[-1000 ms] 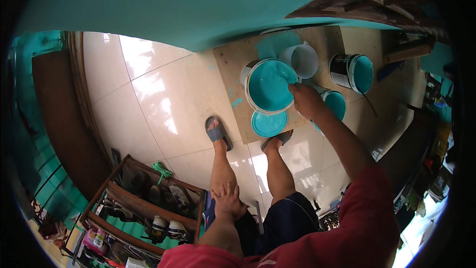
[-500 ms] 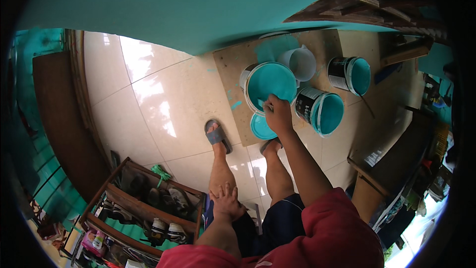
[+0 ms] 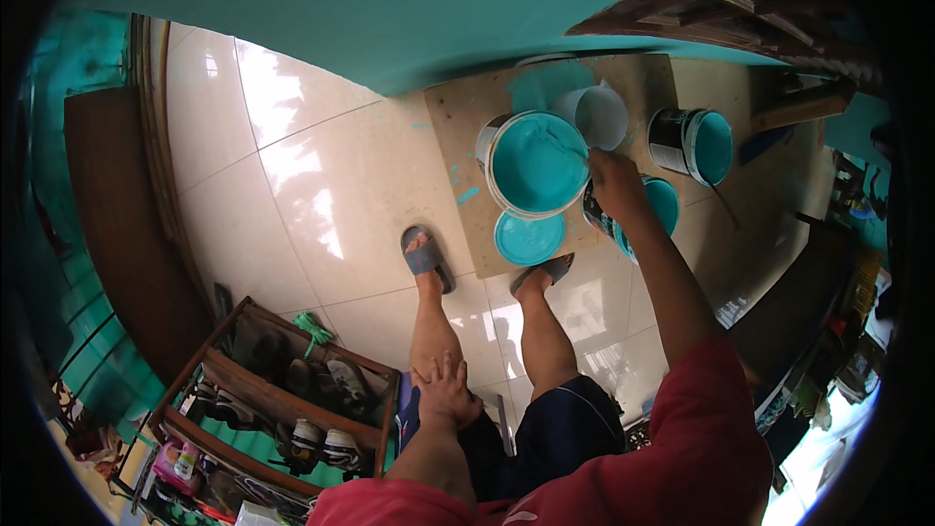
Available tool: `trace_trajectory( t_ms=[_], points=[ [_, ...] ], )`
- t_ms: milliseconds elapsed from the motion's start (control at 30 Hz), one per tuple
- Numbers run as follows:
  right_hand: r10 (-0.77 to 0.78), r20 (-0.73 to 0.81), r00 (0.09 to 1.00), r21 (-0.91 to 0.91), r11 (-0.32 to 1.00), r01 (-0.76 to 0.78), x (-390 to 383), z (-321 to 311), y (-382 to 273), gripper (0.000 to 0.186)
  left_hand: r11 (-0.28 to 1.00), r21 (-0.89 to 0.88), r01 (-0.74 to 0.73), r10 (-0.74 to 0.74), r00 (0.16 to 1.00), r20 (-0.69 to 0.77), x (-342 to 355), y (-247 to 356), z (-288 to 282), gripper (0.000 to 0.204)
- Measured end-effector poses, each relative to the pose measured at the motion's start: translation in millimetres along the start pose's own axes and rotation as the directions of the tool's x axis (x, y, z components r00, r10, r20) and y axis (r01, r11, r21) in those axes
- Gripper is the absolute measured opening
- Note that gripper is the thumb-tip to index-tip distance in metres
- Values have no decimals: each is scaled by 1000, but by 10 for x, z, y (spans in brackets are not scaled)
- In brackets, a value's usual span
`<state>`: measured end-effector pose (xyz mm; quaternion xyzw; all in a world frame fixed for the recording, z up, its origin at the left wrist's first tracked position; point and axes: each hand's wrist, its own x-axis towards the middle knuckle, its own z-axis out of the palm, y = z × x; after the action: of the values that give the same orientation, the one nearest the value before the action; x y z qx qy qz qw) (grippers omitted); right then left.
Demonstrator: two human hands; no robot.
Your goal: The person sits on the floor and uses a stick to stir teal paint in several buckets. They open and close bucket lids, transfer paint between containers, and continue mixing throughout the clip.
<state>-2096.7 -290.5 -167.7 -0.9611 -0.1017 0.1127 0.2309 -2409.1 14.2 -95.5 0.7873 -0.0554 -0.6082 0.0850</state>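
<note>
A large bucket (image 3: 489, 175) of turquoise paint (image 3: 531, 170) stands before me, its surface now rippled. My right hand (image 3: 616, 185) is closed at the bucket's right rim, on a thin tool that reaches into the paint; its kind is too hidden to name. My left hand (image 3: 446, 392) rests on my left knee with fingers spread, holding nothing. Just below the bucket lies a paint-covered round lid (image 3: 529, 242). A translucent white pail (image 3: 599, 117) stands behind. My right hand and forearm partly cover a second paint bucket (image 3: 664, 203).
The buckets stand on a paint-spattered board (image 3: 458, 122) by a turquoise wall (image 3: 341, 10). Farther right is another paint bucket (image 3: 713, 148) with a thin stick (image 3: 726, 209) beside it. A wooden shoe rack (image 3: 282, 385) is at my left. My sandalled feet flank the lid.
My right hand has moved right, from the bucket's near side to its right rim, and the paint's surface has been disturbed. The left hand stays on my knee.
</note>
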Motion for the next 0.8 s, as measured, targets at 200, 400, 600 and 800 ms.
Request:
trace_trajectory(
  t_ms=[200, 400, 600, 800],
  points=[
    [130, 52, 990, 65, 989, -133, -447, 280, -263, 8, 1000, -6, 6, -6, 1000, 17, -10, 42, -109, 83],
    [145, 6, 989, 365, 921, -137, -227, 624, -617, 11, 1000, -29, -1, 1, 1000, -3, -8, 48, -123, 82],
    [82, -154, 985, 339, 940, -25, 274, 497, -298, 12, 1000, -10, 6, -6, 1000, -25, -7, 72, -36, 85],
    [68, -47, 997, 0, 998, -68, 47, 295, -86, 7, 1000, 4, 9, -9, 1000, 10, -1, 68, -11, 87]
  ],
)
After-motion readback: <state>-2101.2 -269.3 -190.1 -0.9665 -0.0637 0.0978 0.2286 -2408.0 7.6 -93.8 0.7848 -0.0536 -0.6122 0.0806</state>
